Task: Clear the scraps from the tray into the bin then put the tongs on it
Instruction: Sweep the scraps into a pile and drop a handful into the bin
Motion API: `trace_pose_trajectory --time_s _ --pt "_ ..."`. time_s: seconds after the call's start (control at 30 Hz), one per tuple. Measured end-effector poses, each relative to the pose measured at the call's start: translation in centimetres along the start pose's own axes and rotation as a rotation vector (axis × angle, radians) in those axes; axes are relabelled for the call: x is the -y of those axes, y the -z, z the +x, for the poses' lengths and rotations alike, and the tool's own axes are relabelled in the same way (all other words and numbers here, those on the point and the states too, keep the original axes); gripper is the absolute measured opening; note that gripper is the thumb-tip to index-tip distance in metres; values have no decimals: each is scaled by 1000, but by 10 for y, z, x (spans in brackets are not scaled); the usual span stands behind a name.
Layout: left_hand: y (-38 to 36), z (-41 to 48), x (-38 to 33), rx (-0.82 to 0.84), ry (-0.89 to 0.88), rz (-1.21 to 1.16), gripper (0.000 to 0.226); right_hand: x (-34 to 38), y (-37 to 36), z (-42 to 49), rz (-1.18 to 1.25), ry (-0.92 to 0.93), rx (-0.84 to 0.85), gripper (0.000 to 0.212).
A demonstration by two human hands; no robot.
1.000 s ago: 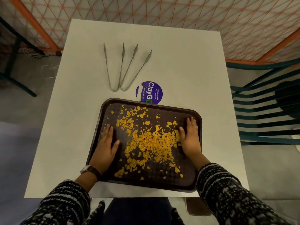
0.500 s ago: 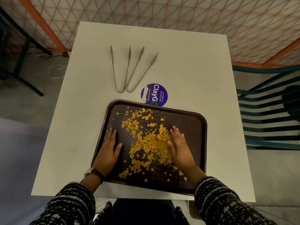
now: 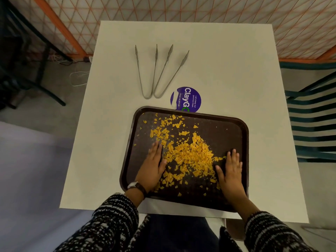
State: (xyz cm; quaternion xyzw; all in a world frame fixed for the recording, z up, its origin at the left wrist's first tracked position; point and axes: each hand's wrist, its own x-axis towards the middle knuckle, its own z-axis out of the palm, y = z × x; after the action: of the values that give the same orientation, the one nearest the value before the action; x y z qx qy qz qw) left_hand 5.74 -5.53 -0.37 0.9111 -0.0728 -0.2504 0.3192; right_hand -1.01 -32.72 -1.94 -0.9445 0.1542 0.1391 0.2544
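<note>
A dark brown tray (image 3: 227,128) lies near the front edge of the white table (image 3: 227,60). Orange-yellow scraps (image 3: 190,153) are heaped in its middle, with loose bits toward its far left. My left hand (image 3: 153,166) lies flat on the tray, fingers together, touching the left side of the heap. Flat on the tray at the right of the heap rests my right hand (image 3: 230,171), holding nothing. Two metal tongs (image 3: 156,73) lie side by side on the table beyond the tray. No bin is in view.
A round purple sticker (image 3: 187,99) on the table is partly covered by the tray's far rim. A teal slatted chair (image 3: 312,120) stands to the right. Orange mesh fencing (image 3: 181,8) runs behind the table. Dark table legs (image 3: 41,70) and cables stand on the floor at left.
My right hand swept left into the scraps, then drew back to the right side of the heap. The scraps are bunched closer together. My left hand has edged in against the heap.
</note>
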Motion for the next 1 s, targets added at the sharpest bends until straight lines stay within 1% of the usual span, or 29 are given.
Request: trace_pose_trajectory --time_s 0.1,0.17,0.2,0.27,0.33,0.37,0.5,0.57,0.63,0.67,0.73,0.8,0.87,0.93,1.0 --pt "-4 -4 -11 99 -106 -35 57 0 0 -2 -9 5 6 83" --pt "-1 -4 -13 63 -117 -63 56 0 -1 -2 -15 8 11 84" --pt "4 -2 -12 2 -97 -71 56 0 -1 -1 -24 11 9 86" --pt "16 7 -5 -147 1 -34 59 0 -1 0 -45 16 16 91" --pt "28 17 7 -215 116 48 64 0 -2 0 -64 18 33 92" --pt "32 21 12 -213 144 89 66 0 -2 -1 -73 19 38 92" --pt "33 30 18 -170 150 231 70 -2 -3 -1 -101 18 50 92" --pt "29 32 13 -181 165 223 70 -2 -3 -1 -107 21 55 92" --pt "25 33 6 -183 183 156 69 -2 -2 -1 -107 22 57 93" --pt "22 32 2 -166 168 111 68 -3 -2 -1 -111 20 57 93" --pt "14 28 -7 -98 66 45 65 -3 -2 -1 -115 21 51 93" --pt "4 21 -18 -5 -63 28 62 -2 -2 -1 -114 21 52 93" --pt "-2 15 -25 61 -135 12 61 -2 -3 -1 -116 18 53 94" --pt "0 14 -26 27 -137 -33 60 -1 -3 0 -118 15 54 94" --pt "11 20 -22 -90 -84 -71 60 -1 -2 0 -118 14 61 94"
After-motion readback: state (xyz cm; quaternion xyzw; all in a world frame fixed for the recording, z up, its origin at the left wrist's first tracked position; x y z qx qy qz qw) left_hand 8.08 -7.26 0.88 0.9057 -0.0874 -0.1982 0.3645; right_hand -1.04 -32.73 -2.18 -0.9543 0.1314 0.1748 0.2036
